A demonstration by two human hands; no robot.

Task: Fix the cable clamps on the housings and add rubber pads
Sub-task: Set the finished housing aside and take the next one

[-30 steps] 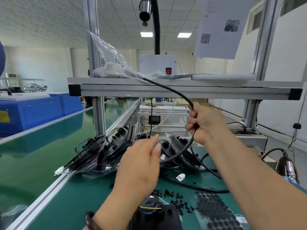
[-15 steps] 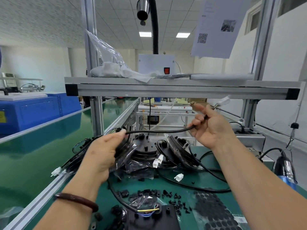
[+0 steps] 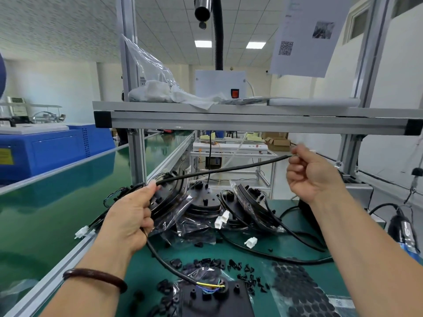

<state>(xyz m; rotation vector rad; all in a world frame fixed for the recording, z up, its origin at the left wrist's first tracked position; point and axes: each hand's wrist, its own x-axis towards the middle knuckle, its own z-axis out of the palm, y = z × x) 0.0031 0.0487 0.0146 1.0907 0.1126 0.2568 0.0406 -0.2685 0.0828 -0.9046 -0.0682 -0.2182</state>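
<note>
your two hands are held well apart above the green worktop (image 3: 142,268), a black cable (image 3: 217,171) stretched between them. your left hand (image 3: 128,223), a dark bracelet (image 3: 96,276) on its wrist, is closed round the cable over the left side of the worktop. your right hand (image 3: 313,177) pinches the cable's far end with curled fingers, higher up over the right side. from your left hand the cable drops to a black housing (image 3: 217,298) at the near edge, where coloured wires show at its opening. small black clamps (image 3: 233,264) lie scattered just behind that housing, a sheet of round rubber pads (image 3: 302,291) sits to its right, and more housings (image 3: 206,202) are piled in clear bags towards the far edge.
</note>
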